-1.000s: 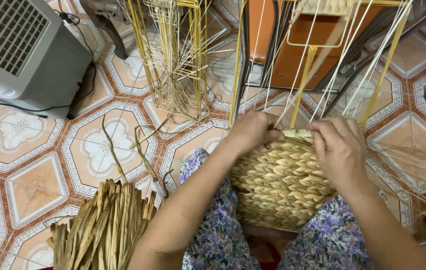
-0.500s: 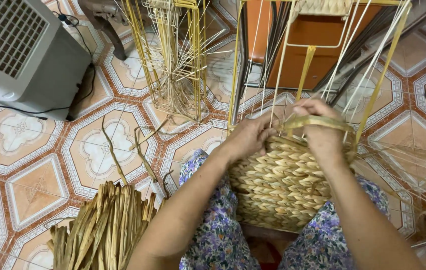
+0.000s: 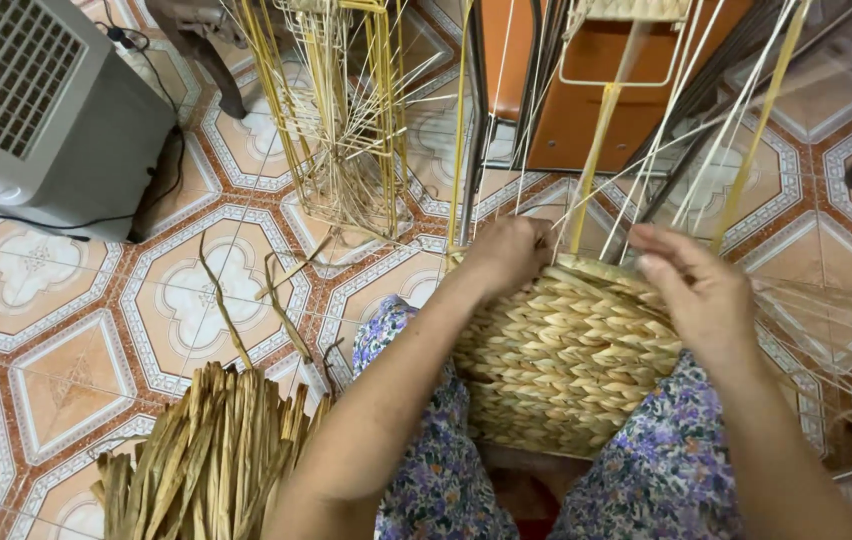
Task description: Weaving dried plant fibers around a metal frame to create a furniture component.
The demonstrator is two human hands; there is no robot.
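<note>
A half-woven straw basket (image 3: 558, 362) on a wire frame rests between my knees, which are covered in floral cloth. My left hand (image 3: 508, 252) grips its upper left rim, fingers curled over the edge. My right hand (image 3: 698, 292) lies on the upper right rim with its fingers pressed on the weave and a flat straw strand running under them. Thin white and yellow frame rods (image 3: 646, 130) rise from the rim past both hands.
A bundle of dried flat straw (image 3: 208, 460) lies on the patterned tile floor at lower left. A grey fan unit (image 3: 36, 110) stands at upper left. Bare yellow wire frames (image 3: 336, 110) stand ahead, with an orange cabinet (image 3: 596, 90) behind.
My right hand came down from the arched strand it held above the rim onto the right side of the weave. My left hand stayed on the left rim.
</note>
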